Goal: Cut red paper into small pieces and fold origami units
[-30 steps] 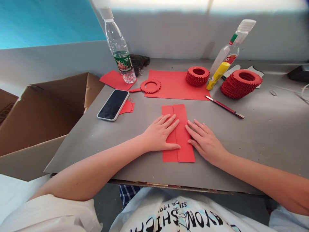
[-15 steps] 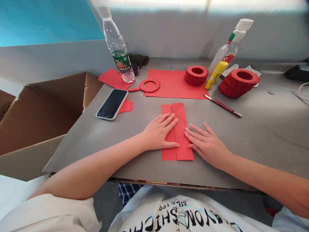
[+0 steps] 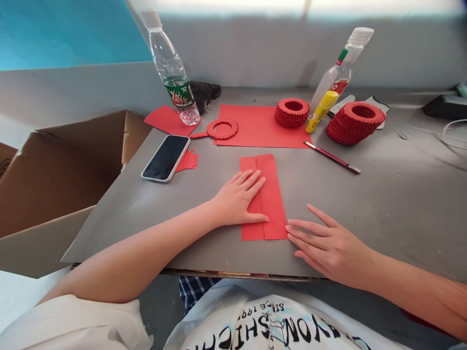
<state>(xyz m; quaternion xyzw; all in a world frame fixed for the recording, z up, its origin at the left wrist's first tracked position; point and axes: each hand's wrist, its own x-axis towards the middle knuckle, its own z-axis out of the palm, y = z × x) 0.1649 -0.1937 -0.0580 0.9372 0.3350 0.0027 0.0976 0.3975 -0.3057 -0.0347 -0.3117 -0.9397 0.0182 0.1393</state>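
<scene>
A folded sheet of red paper (image 3: 273,194) lies on the grey tabletop in front of me, its long crease lines running away from me. My left hand (image 3: 241,198) rests flat across it with the fingers spread, covering part of its left side. At the sheet's lower right corner is my right hand (image 3: 321,243), fingers stretched out and apart. Its fingertips are at the paper's right edge; whether they touch it I cannot tell. Neither hand grips anything.
Behind lie a larger red sheet (image 3: 251,131), a toothed red paper ring (image 3: 223,129) and two stacked ring coils (image 3: 292,114). Around them are a phone (image 3: 166,159), a water bottle (image 3: 178,92), a glass bottle (image 3: 337,73), a yellow glue stick (image 3: 321,112), and a slim dark-red tool (image 3: 332,157). A cardboard box (image 3: 73,165) stands left.
My right hand has slid toward me along the paper's right edge, down to its lower corner. The left hand stays in place on the paper. The view has shifted slightly.
</scene>
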